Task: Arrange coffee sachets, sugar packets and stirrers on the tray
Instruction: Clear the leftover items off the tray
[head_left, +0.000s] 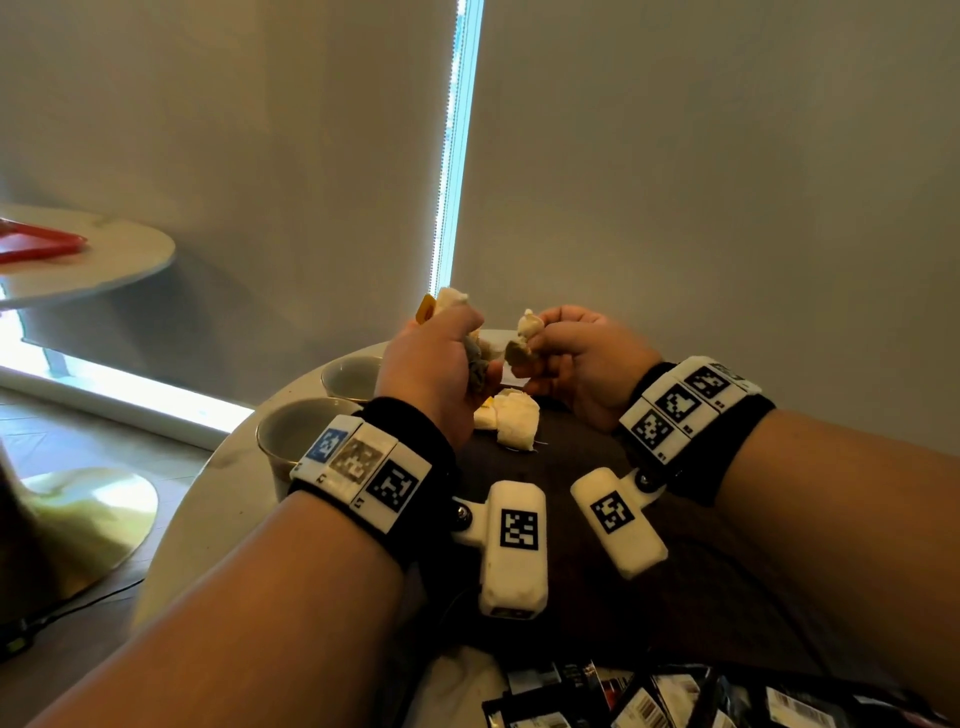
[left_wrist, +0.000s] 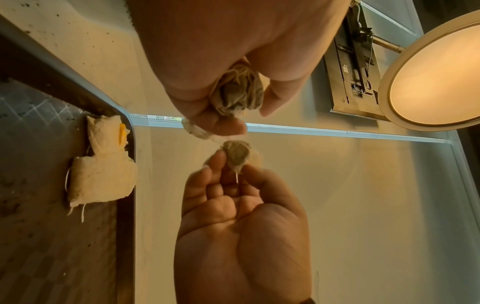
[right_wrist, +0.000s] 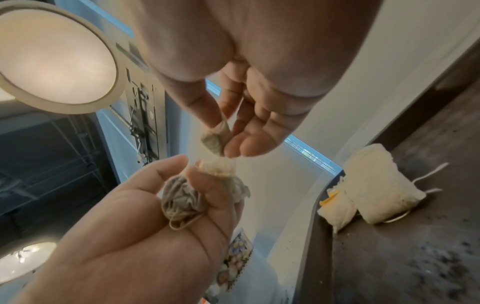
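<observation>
Paper, soft and crumpled: each hand grips a small greyish-brown filter-paper bag, held up in the air above the far edge of the dark brown rectangular tray (head_left: 597, 457). The left hand (head_left: 436, 364) has its fingers curled round a bunched bag (left_wrist: 237, 90), with more pale paper and a yellow tag (head_left: 427, 307) sticking out above the fist. The right hand (head_left: 571, 358) pinches a smaller bag (right_wrist: 214, 139) between thumb and fingertips, the other fingers loosely bent. The two bags almost touch; whether a thread joins them cannot be told. They seem to be held close like this to be pulled apart or untangled before being laid down.

Two cream paper bags (left_wrist: 103, 164) with white strings already lie on the tray at its far edge, one leaning on the other, a yellow tag between them and the tray's rim. Dark specks dot the tray floor around them.

Two empty grey cups (head_left: 296, 431) stand on the round pale table (head_left: 208, 519) just beside the tray's left edge. A heap of dark printed foil sachets (head_left: 649, 696) lies off the tray's near edge, still to be arranged by the look of it. No stirrers show in any view.
</observation>
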